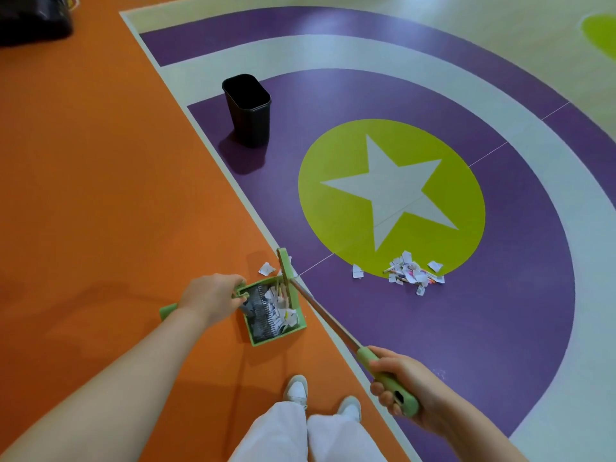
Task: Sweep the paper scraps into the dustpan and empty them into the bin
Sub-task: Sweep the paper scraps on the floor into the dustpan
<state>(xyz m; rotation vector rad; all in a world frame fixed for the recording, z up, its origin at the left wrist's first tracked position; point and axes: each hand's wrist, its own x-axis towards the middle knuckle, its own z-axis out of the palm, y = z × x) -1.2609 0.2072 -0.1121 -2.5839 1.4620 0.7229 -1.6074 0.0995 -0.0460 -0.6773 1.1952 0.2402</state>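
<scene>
A green dustpan (298,315) sits on the orange floor with white paper scraps (280,310) inside it. My left hand (213,296) grips its handle at the left side. My right hand (405,383) is closed on the green grip of a broom (328,320). The broom's green head (284,263) rests at the dustpan's far edge. One loose scrap (266,269) lies just beyond the pan. A pile of scraps and thin coloured sticks (408,273) lies at the lower edge of the green circle. The black bin (248,110) stands upright farther away.
The floor is orange on the left and purple with a green star circle (391,195) on the right. A dark object (31,20) sits at the top left corner. My white shoes (296,390) and trouser legs are at the bottom centre.
</scene>
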